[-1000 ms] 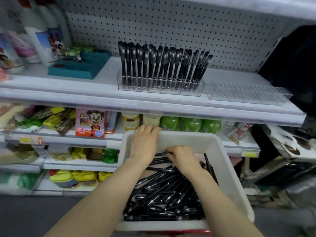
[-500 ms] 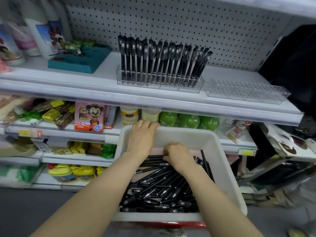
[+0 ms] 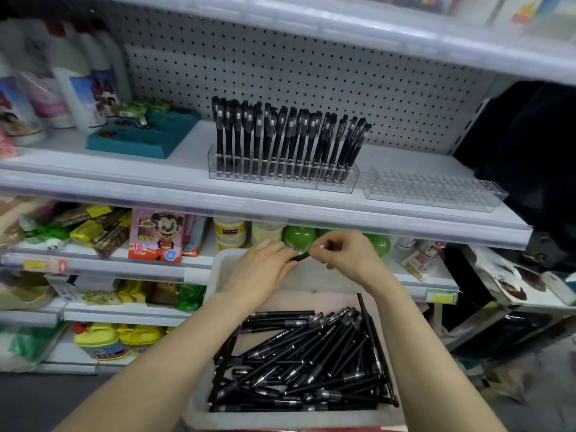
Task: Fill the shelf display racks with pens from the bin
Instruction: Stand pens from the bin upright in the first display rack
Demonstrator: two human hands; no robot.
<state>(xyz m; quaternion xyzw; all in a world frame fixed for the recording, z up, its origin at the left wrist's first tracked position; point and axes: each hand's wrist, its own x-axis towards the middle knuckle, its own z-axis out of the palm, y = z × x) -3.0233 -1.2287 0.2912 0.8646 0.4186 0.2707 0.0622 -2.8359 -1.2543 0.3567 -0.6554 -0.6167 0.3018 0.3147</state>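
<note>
Hands have left the white plastic bin (image 3: 216,272): left hand (image 3: 261,271) and right hand (image 3: 347,257) together pinch one black pen (image 3: 300,256). Probably it goes next into the empty clear plastic rack (image 3: 436,194).

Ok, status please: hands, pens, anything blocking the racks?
Left hand and right hand both grip one black pen over the bin. Pen-filled rack beside clear empty rack. Nothing blocks the empty rack.
</note>
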